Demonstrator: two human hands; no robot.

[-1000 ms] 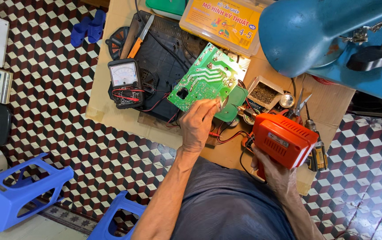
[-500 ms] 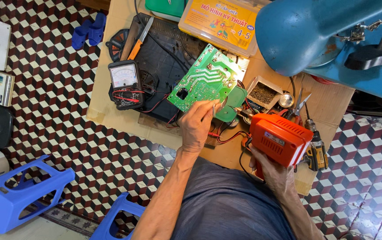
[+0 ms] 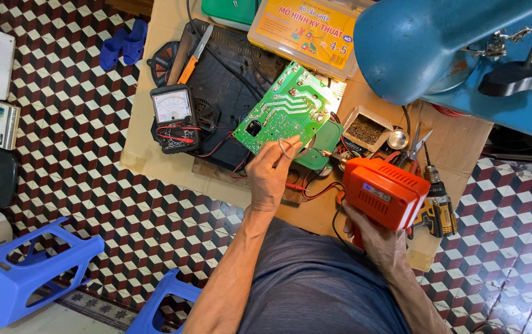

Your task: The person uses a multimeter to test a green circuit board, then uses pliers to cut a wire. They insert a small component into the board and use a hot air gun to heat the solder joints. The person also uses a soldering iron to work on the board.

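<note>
A cardboard-covered table [image 3: 154, 142] stands on a floor [image 3: 68, 111] of red, white and black cube-pattern tiles, with blue plastic stools [image 3: 25, 272] beside it. The left hand [image 3: 272, 173] pinches a thin wire against the lower edge of a tilted green circuit board [image 3: 287, 108], over a black appliance casing [image 3: 225, 80]. The right hand [image 3: 380, 238] grips an orange soldering gun [image 3: 383, 192]. An analog multimeter [image 3: 173, 117] lies left of the board.

Counted: one green circuit board [image 3: 287, 110], one orange soldering gun [image 3: 384, 193], one multimeter [image 3: 173, 117], two blue stools [image 3: 28, 275], one yellow case [image 3: 306, 29].
</note>
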